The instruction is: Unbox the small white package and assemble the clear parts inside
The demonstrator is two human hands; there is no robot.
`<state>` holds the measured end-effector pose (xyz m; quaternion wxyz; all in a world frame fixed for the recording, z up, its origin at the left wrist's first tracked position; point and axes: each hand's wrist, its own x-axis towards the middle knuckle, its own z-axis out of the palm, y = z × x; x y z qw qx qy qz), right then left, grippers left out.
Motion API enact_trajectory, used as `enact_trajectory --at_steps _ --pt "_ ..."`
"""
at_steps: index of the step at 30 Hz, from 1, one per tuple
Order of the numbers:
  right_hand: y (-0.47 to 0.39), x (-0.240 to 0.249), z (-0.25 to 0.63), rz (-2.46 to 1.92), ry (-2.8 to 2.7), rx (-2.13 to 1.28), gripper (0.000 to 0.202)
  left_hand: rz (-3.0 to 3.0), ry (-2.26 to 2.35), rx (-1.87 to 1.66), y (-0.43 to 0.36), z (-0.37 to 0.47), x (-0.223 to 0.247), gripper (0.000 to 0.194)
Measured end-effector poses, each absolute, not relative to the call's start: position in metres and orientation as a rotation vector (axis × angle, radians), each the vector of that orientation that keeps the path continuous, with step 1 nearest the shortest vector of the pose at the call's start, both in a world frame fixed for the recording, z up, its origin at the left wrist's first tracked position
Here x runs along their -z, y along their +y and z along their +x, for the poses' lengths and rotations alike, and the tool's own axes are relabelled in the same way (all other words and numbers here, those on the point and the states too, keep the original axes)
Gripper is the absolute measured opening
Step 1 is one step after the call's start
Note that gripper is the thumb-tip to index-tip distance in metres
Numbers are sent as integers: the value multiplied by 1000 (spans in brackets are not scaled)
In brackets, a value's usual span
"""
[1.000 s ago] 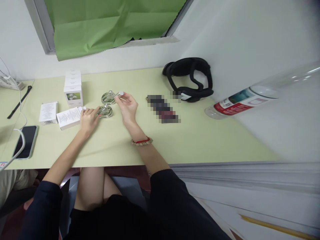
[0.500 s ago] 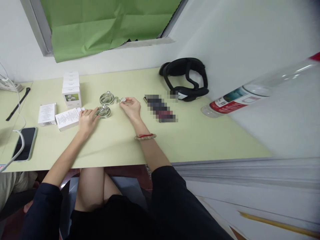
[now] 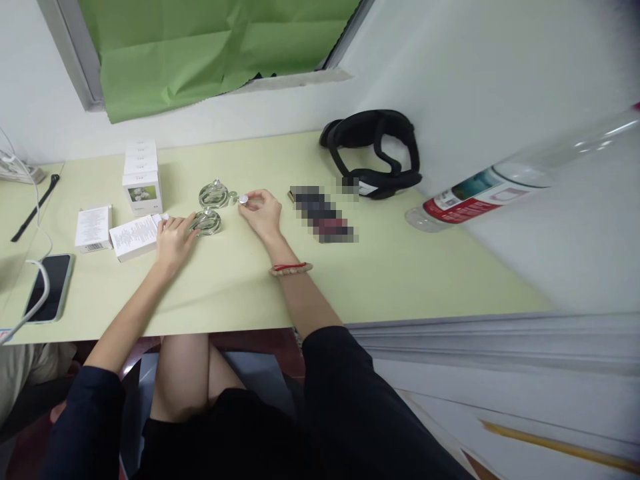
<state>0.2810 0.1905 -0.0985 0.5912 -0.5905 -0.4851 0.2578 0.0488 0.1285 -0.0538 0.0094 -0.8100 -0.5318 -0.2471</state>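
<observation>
— On the pale green table point(image 3: 380, 267), what lies around the two glass bottles?

— Farthest right of them, a big plastic water bottle point(image 3: 480, 200) on its side. Nearer, a black headset point(image 3: 375, 153), and a blurred dark object between it and the bottles. Left of the bottles stand stacked white boxes point(image 3: 141, 175); two more white boxes point(image 3: 115, 232) lie flat in front of those, and a phone point(image 3: 49, 285) sits at the table's left edge.

— And the bottles themselves?

— Two round glass bottles, one just behind the other. The rear bottle point(image 3: 214, 195) stands free. The front bottle point(image 3: 207, 221) is touched by the left hand point(image 3: 173, 240), fingers curled loosely against its side.

— The right hand?

— The right hand point(image 3: 260, 212) rests just right of the rear bottle, fingertips pinched narrowly on a small white cap point(image 3: 243, 199).

— How far along does it look?

— I'd judge midway: both bottles are out of their boxes, one cap is off and in the fingers. Whether either bottle wears a cap, I cannot tell.
</observation>
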Motion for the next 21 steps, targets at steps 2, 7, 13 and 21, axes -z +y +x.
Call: enact_trajectory --at_steps 2,7,13,21 --pt "193 102 282 -1364 -1139 -592 26 -2529 -1667 770 128 49 54 39" --pt "199 109 285 -1293 -1119 -555 33 -2525 -1646 798 130 48 56 39" --pt "192 99 284 -1328 -1170 -439 32 -2538 -1668 756 129 49 53 39" --pt "180 89 278 -1316 -1460 -391 20 -2544 -1657 796 129 48 54 39"
